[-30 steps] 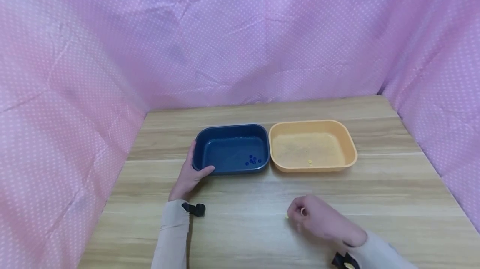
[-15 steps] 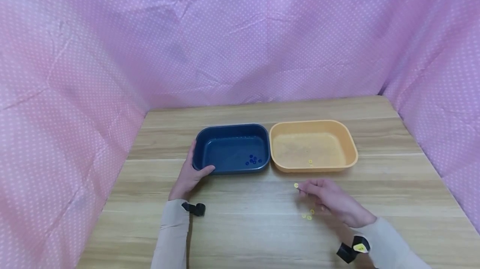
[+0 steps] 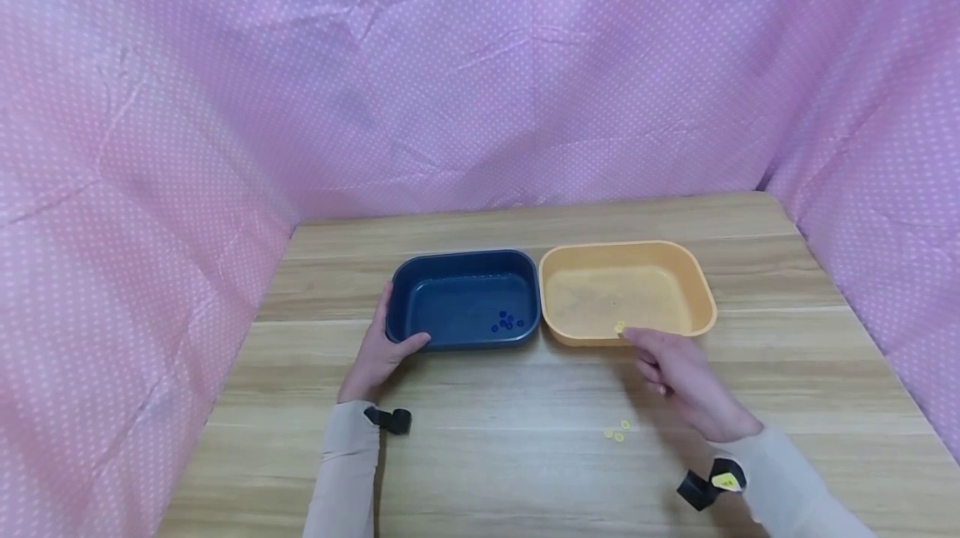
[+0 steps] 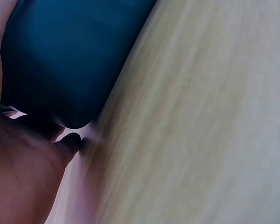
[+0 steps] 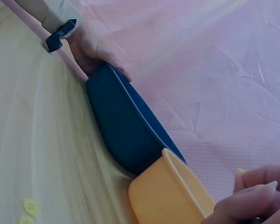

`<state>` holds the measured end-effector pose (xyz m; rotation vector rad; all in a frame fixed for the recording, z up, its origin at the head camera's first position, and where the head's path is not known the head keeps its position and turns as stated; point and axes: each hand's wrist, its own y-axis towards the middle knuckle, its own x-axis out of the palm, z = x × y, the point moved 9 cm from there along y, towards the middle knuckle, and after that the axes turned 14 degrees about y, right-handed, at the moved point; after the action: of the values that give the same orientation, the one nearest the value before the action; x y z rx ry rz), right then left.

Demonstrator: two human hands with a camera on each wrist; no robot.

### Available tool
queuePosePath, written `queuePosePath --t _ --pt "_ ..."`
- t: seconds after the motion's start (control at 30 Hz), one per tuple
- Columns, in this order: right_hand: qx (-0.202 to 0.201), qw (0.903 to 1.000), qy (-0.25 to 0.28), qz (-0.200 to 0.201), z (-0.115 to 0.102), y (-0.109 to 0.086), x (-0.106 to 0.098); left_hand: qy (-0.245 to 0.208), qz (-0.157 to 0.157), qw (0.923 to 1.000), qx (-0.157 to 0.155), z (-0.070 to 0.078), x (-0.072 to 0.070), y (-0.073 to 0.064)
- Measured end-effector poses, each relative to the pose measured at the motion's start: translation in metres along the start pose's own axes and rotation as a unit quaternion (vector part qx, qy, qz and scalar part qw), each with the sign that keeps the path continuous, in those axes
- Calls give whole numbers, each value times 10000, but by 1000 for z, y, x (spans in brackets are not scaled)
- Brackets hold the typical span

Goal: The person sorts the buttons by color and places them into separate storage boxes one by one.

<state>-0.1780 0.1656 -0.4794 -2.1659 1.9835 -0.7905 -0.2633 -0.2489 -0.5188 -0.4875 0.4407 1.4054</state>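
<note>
My left hand (image 3: pixel 375 356) grips the left end of a dark blue plastic tub (image 3: pixel 450 341), thumb at its front rim and fingers along the outer side. Several small dark blue buttons (image 3: pixel 508 323) lie inside, towards its right front corner. Over the front rim of the pale orange tub (image 3: pixel 633 251), my right hand (image 3: pixel 678 376) pinches a yellow button (image 5: pixel 240 170), of which only an edge shows in the right wrist view. Three yellow buttons (image 3: pixel 618 437) lie on the table in front of that hand.
The two tubs stand side by side on a wood-grain table (image 3: pixel 510 455). A pink dotted cloth (image 3: pixel 480 88) hangs behind the table and at both sides. Each wrist wears a black strap (image 3: pixel 390 419) with a small camera.
My right hand has picked a yellow button off the table and carried it forward to the orange tub's front rim, uncovering the buttons left there. My left hand has stayed on the blue tub.
</note>
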Motion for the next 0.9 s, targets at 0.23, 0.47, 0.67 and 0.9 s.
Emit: queuePosePath --t 0.23,0.47,0.67,0.9 --pt "-158 9960 877 80 -11 2 -3 30 -113 9999 -96 6 -1 -2" --pt "-136 9924 1206 193 -12 5 -7 81 -64 9999 7 19 -3 -7" --pt "-240 9891 1447 114 -17 4 -8 4 46 10000 57 0 0 0" --pt "-369 9854 1658 147 -22 6 -11 -69 -11 10000 20 1 1 0"
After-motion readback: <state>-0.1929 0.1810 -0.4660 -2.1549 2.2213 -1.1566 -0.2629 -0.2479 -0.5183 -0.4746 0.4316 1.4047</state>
